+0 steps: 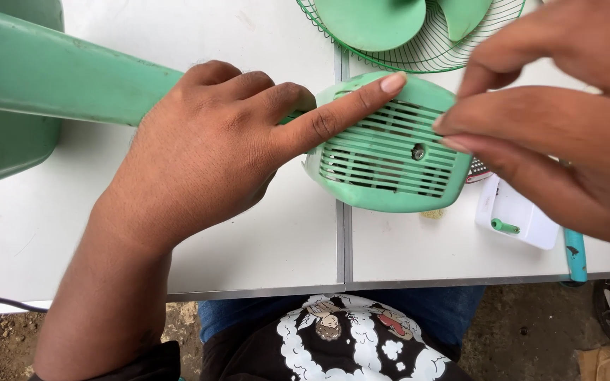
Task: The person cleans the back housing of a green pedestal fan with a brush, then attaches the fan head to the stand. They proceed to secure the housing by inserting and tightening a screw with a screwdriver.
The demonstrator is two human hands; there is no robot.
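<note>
A green fan lies on its side on the white table (pixel 262 247). Its slotted motor housing (pixel 390 159) faces me, with a screw (pixel 418 151) in the middle of the slats. My left hand (pixel 213 148) grips the fan's neck, index finger stretched across the top of the housing. My right hand (pixel 559 120) hovers at the housing's right edge, fingers pinched together close to the slats; whether it holds anything small I cannot tell. The fan's blades and wire guard (pixel 418 35) lie beyond the housing.
The fan's green base (pixel 8 92) fills the upper left. A white block with a green knob (pixel 517 215) and a teal-handled tool (pixel 575 254) lie at the right. The table's front edge runs just above my lap; dirt ground lies below.
</note>
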